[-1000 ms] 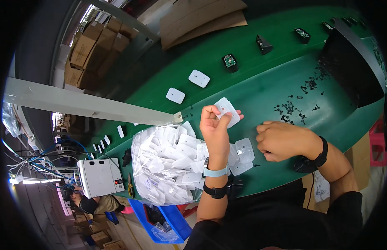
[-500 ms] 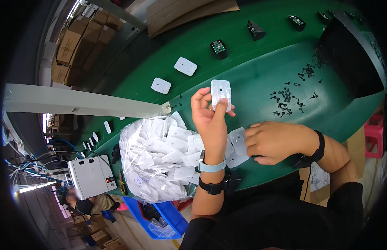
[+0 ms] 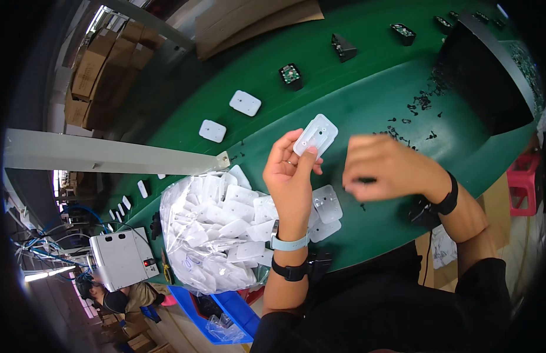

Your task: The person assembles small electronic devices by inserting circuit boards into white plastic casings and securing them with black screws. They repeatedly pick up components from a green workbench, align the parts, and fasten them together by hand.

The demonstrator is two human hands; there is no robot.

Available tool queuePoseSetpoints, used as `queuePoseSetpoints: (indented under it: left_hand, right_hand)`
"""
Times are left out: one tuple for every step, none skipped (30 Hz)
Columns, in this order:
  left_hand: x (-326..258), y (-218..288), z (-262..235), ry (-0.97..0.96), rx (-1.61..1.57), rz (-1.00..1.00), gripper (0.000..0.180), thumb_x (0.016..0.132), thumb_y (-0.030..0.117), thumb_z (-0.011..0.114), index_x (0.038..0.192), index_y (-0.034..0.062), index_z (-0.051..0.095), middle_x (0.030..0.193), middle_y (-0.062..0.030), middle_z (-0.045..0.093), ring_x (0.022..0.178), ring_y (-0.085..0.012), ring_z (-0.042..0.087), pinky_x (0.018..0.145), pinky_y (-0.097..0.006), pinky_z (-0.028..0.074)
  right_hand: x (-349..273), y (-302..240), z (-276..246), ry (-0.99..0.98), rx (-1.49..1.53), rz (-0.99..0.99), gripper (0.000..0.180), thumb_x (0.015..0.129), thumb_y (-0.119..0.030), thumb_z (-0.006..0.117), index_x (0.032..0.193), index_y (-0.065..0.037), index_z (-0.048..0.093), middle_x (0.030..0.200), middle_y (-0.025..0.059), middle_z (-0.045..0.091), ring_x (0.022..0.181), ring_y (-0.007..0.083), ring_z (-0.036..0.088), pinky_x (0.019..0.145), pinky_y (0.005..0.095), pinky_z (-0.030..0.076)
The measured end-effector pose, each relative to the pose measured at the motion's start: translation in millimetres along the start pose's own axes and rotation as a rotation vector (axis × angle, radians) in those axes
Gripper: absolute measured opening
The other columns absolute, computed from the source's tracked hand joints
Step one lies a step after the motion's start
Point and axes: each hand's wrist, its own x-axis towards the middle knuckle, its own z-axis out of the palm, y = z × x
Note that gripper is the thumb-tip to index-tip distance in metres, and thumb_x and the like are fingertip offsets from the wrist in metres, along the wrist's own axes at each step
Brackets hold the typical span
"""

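Note:
My left hand [image 3: 290, 167] pinches a white plastic cover [image 3: 318, 136], rounded at the corners and with small holes, between thumb and fingers above the green table. Right of it, my right hand [image 3: 382, 167] is blurred, with fingers curled together. Something dark shows between its thumb and fingers, too smeared to name. A small black part [image 3: 362, 207] appears just below that hand. More covers [image 3: 327, 205] lie beside my left wrist, and a clear plastic bag [image 3: 211, 232] full of them sits left of my forearm.
Small black parts [image 3: 423, 101] are scattered near a black bin [image 3: 482, 73] at right. On the far strip are white covers [image 3: 245, 103] and black housings with circuit boards [image 3: 290, 76]. A metal beam [image 3: 114, 152] juts in from the left. A blue bin [image 3: 235, 315] stands below the table edge.
My left hand has tilted the cover to the right. My right hand has lifted off the loose covers and moved up toward the scattered black parts. The whole view has shifted slightly.

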Motion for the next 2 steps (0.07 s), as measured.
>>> queuePoseSetpoints:
  left_hand:
    - [-1.7,-0.2,1.8,-0.023,0.008,-0.015,0.034,0.090,-0.003,0.064,0.123,-0.0048,0.057,0.108,-0.0134,0.069,0.074,-0.0151,0.064,0.059,-0.026,0.050]
    - [-3.6,-1.1,4.1,-0.044,0.008,-0.017,0.034,0.091,-0.002,0.065,0.124,-0.0039,0.057,0.108,-0.0144,0.069,0.075,-0.0159,0.065,0.060,-0.027,0.050]
  right_hand:
    - [-1.1,2.1,-7.5,0.065,-0.038,0.044,0.008,0.078,-0.016,0.071,0.080,-0.009,0.069,0.082,0.0040,0.067,0.086,0.0247,0.060,0.069,0.0370,0.053]
    - [-2.0,5.2,-14.6,0.131,-0.078,0.088,0.008,0.078,-0.017,0.071,0.081,-0.009,0.070,0.084,0.0038,0.068,0.087,0.0250,0.061,0.070,0.0366,0.054]
